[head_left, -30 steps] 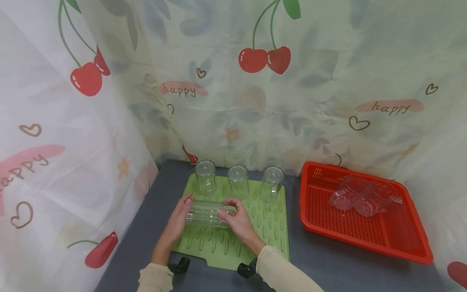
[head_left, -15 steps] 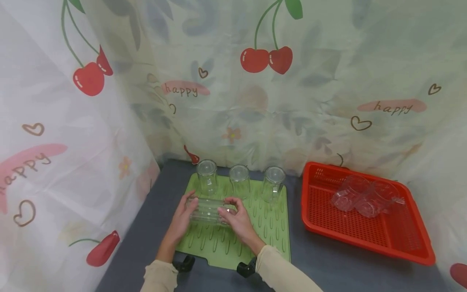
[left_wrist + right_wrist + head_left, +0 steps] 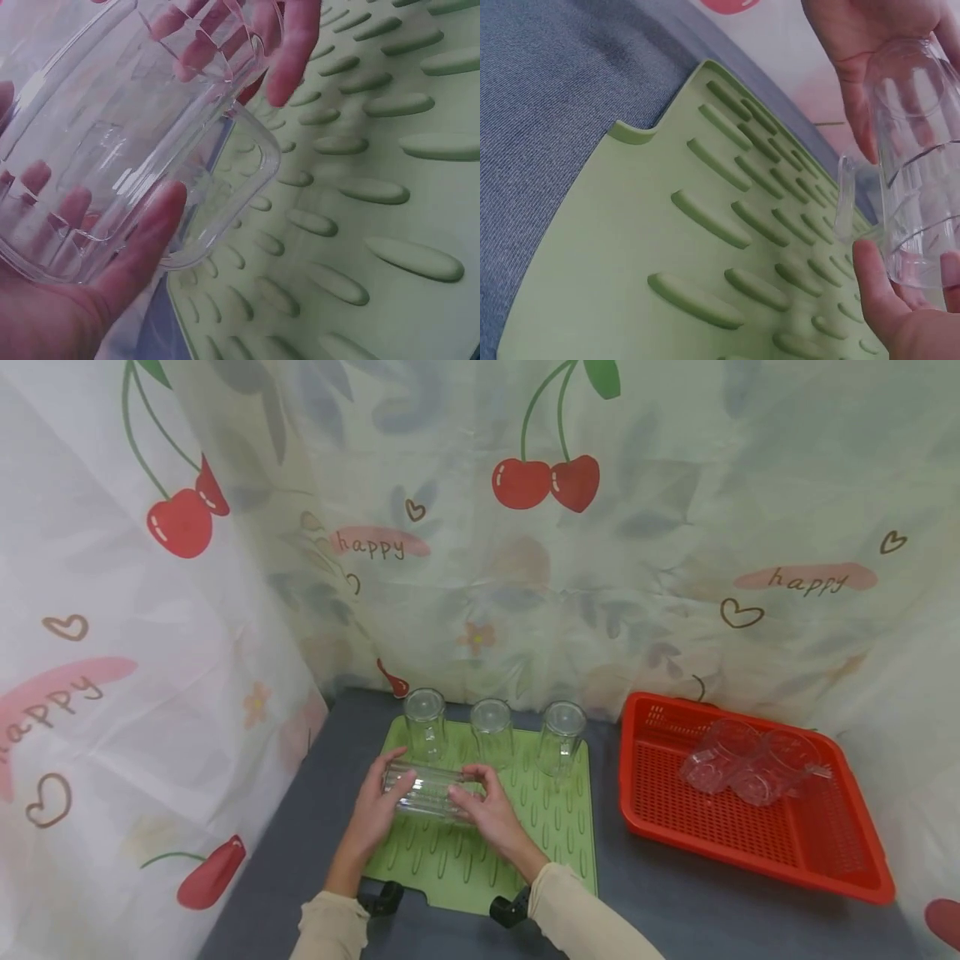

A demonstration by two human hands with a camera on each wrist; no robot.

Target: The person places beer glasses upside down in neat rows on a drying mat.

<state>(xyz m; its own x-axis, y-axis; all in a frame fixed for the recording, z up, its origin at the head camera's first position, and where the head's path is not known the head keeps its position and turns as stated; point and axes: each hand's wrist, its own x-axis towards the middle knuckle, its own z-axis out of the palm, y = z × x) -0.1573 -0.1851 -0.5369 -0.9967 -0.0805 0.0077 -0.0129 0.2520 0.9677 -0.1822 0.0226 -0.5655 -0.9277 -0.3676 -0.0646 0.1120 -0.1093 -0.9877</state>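
A clear glass mug (image 3: pixel 431 792) lies sideways between both hands, over the green drying mat (image 3: pixel 525 860). My left hand (image 3: pixel 375 806) grips one end, its thumb along the near side and its fingers behind. At the opposite end, my right hand (image 3: pixel 493 814) holds the mug between thumb and fingers. The mug's handle (image 3: pixel 264 154) points toward the mat in the left wrist view. Behind the hands, three more glass mugs stand upside down along the mat's back edge: a left one (image 3: pixel 425 727), a middle one (image 3: pixel 492 732) and a right one (image 3: pixel 562 739).
To the right, a red plastic basket (image 3: pixel 697 835) holds two clear mugs (image 3: pixel 772 768) lying on their sides. Mat and basket sit on a dark grey-blue table (image 3: pixel 277 868). Printed curtains (image 3: pixel 480 568) hang close behind and at both sides.
My left hand has shifted slightly up and right, and its thumb now lies over the mug's near side. The mug has tilted a little. My right hand keeps nearly the same place.
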